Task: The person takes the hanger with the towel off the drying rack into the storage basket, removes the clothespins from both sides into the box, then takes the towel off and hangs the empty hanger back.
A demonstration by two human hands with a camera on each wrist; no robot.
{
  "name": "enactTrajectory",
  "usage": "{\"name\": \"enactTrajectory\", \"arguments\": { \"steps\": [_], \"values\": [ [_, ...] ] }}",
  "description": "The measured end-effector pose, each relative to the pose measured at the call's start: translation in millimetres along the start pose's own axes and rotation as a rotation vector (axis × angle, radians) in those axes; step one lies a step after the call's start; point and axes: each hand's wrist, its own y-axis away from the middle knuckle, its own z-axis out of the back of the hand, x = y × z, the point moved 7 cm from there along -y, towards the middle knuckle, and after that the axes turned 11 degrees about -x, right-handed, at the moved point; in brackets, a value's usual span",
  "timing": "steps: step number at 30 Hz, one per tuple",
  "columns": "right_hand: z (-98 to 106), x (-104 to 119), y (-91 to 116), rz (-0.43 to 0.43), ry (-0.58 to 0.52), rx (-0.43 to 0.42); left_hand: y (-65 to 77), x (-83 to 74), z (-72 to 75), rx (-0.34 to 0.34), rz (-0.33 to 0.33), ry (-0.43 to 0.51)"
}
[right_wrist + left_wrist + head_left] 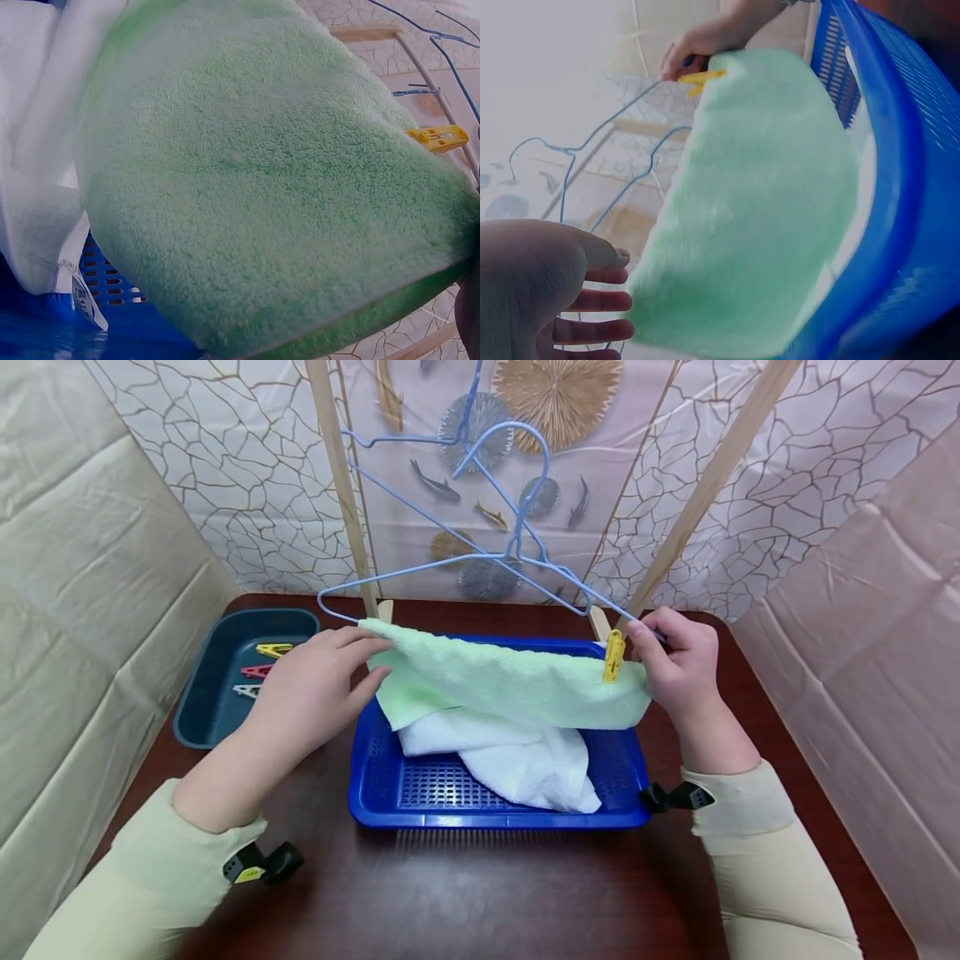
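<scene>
A light green towel (510, 681) hangs folded over the bottom bar of a blue wire hanger (420, 568). My right hand (678, 660) grips the hanger's right corner, thumb along the wire. Beside that thumb, a yellow clothespin (613, 656) clips the towel to the bar; it also shows in the right wrist view (439, 138). My left hand (322, 681) is at the towel's left top corner, its fingertips right at the cloth. In the left wrist view the left fingers (592, 301) are extended and pinch nothing.
Under the towel stands a blue basket (498, 820) holding white cloth (536, 764). A dark green tray (202, 693) at left holds yellow, red and white clothespins (257, 671). Behind, a second blue hanger (408, 441) hangs between wooden posts (708, 485).
</scene>
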Motion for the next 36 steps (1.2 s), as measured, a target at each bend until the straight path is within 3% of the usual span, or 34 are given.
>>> {"name": "enactTrajectory", "arguments": {
  "steps": [9, 16, 23, 31, 36],
  "values": [
    [-0.4, 1.6, 0.9, -0.004, -0.003, -0.008, -14.6, -25.9, -2.4, -0.005, -0.025, 0.073],
    [-1.5, 2.5, 0.7, -0.001, 0.001, -0.007, -27.0, -48.6, -3.5, -0.042, -0.111, 0.100],
    [-2.4, 3.9, 0.2, 0.000, -0.004, -0.008, -42.5, -69.4, -12.2, 0.006, -0.163, 0.096],
    [-3.4, 4.8, -0.3, -0.002, -0.006, -0.006, -57.9, -96.1, -18.0, -0.047, -0.272, 0.107],
    [-4.4, 6.4, -1.4, -0.004, -0.004, -0.007, -64.7, -111.8, -24.3, -0.023, -0.308, 0.101]
  ]
}}
